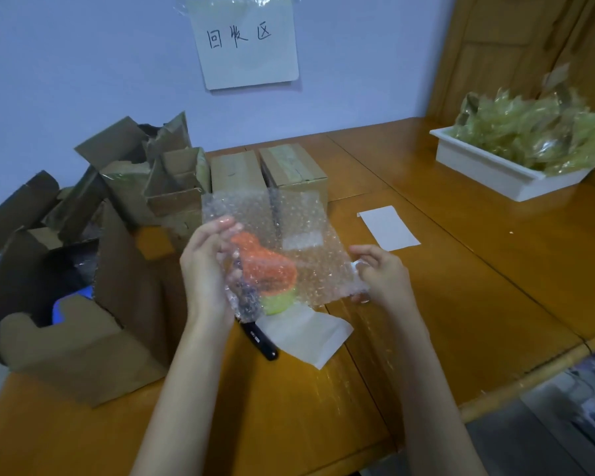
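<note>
Bubble wrap [299, 218] is held up clear of the bench [461, 286], so both hands can work at it. The left hand [203, 269] curls its fingers round the side where the orange and green item [265, 266] sits, steadying the weight. The right hand [383, 273] pinches the opposite edge, probably to peel it open. A black-handled knife [262, 340] lies underneath, within easy reach

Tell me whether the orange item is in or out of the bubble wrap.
In: the orange item shows only blurred through the bubble wrap covering it.
</note>
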`<state>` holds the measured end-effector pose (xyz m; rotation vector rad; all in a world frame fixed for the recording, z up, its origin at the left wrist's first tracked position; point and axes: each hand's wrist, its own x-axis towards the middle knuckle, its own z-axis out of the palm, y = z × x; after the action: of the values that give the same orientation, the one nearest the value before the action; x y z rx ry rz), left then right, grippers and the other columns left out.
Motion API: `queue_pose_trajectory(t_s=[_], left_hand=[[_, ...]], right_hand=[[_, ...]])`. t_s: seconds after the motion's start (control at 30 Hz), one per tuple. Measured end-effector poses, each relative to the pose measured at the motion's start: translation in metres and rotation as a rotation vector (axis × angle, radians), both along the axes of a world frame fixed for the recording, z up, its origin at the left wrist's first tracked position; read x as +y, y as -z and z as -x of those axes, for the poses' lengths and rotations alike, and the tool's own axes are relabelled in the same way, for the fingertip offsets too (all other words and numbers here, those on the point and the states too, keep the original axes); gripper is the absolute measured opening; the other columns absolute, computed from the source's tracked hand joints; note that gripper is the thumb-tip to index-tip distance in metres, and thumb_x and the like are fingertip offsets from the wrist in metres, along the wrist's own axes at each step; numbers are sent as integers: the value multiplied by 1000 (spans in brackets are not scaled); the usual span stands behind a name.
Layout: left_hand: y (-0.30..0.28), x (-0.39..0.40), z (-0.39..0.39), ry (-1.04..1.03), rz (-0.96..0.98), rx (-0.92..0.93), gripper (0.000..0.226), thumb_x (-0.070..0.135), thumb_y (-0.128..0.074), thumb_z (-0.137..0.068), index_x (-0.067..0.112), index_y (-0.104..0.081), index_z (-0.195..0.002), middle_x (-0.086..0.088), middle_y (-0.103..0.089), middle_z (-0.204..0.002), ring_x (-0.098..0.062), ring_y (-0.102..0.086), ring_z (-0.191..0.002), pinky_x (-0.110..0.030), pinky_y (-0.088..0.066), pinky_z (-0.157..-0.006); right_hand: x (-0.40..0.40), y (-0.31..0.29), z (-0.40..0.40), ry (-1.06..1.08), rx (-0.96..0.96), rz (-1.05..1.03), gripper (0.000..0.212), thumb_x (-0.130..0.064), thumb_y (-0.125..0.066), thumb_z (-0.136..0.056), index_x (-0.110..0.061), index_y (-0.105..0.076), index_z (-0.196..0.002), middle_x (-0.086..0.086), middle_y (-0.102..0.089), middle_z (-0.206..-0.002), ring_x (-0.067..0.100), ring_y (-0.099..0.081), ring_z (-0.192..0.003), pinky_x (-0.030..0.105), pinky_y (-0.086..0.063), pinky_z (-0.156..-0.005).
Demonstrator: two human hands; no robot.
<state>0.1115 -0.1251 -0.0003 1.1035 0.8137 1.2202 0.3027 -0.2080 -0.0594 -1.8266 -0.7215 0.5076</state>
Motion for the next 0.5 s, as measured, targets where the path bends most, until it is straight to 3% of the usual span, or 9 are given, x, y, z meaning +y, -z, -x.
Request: queue_pose_trajectory(t_s=[0.1,0.17,0.23,0.37,0.43,0.5], left_hand=[[2,-5,0,51,-15,12,24,-5,-39,-95,11,-56,-102,5,-58,-84,9,-55,-48,-4,-40,-46],[7,-3,3,86,-5,8,22,-4,-41,-96,7,-54,-109,4,-58,-86,8,-56,-49,-5,-40,-45],[5,-4,1,129,16,46,22,-2,-42,-96,6,-53,-114,2,-58,-87,4,-58,-55,-7,-41,-44],[17,5,5,134,-64,195,24,-4,-50,-91,10,-66,-103,-3,-69,-108,-18,-59,-86,-17,-44,-58],[21,8,8,140,-86,258,29,-5,-53,-87,17,-71,-92,4,-71,-111,-21,-58,-96,-27,-43,-68],[21,8,11,147,-87,282,28,-4,-57,-85,19,-72,-89,5,-71,-110,-18,-58,-96,-25,-43,-68]], right_hand=[[1,-9,6,-55,173,-109,22,-24,-44,-102,-27,-64,-110,2,-68,-119,5,-54,-42,23,-44,-45],[3,-15,8,-159,334,-141,33,-45,-41,-100,-24,-64,-112,0,-72,-109,4,-42,-42,18,-34,-42],[3,-19,9,-248,396,-132,42,-55,-45,-94,-23,-62,-116,-1,-76,-94,3,-35,-46,16,-29,-46],[5,-21,8,-297,241,-150,50,-25,-72,-85,-29,-50,-130,-9,-69,-77,0,-60,-74,16,-39,-77],[8,-19,10,-303,131,-174,61,-12,-70,-86,-33,-41,-136,-2,-64,-79,3,-63,-78,17,-45,-78],[10,-16,14,-291,70,-196,61,-5,-63,-90,-35,-38,-137,5,-60,-84,12,-65,-77,24,-56,-73]])
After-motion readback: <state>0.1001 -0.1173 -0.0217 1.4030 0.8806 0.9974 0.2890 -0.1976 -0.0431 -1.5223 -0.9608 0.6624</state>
